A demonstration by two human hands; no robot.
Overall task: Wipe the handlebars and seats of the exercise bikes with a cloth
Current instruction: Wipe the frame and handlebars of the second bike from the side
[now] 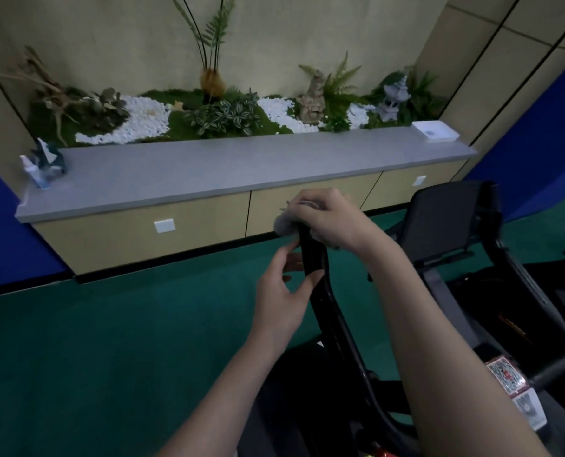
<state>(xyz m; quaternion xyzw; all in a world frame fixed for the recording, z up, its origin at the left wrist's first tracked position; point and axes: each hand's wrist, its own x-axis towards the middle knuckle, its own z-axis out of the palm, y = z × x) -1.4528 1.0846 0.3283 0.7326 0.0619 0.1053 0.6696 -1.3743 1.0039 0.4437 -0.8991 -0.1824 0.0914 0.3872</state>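
Up close at the exercise bike [445, 291], my right hand [330, 219] wraps a grey cloth [282, 224] over the top end of the black handlebar [312, 255], fingers curled down around the fabric so that it bunches out on either side of the bar. Just below, my left hand [282, 293] sits against the same bar, fingers loosely bent and spread apart; the thumb tip touches the bar's near face and the fingertips reach its left side, though I cannot tell whether they truly grip it. The bar rises from the lower middle of the frame and curves up to meet both hands. To the right stands the bike's dark console panel [445, 219], tilted back, with the frame's curved black tubing running down beneath it and a red-and-white sticker [505, 377] on the frame near my right forearm. Beneath everything lies green carpet [109, 341]. Behind the hands runs a long cabinet with a grey countertop [225, 169] and pale wooden fronts. On its far left end stand a spray bottle [32, 171] and a dark blue folded item beside it, blurred; on its far right end rests a white square tray [434, 130]. Behind the countertop, a decorative bed holds ferns, moss, white pebbles [136, 122] and a small stone lantern [393, 100]. Blue panels flank the cabinet on both sides.
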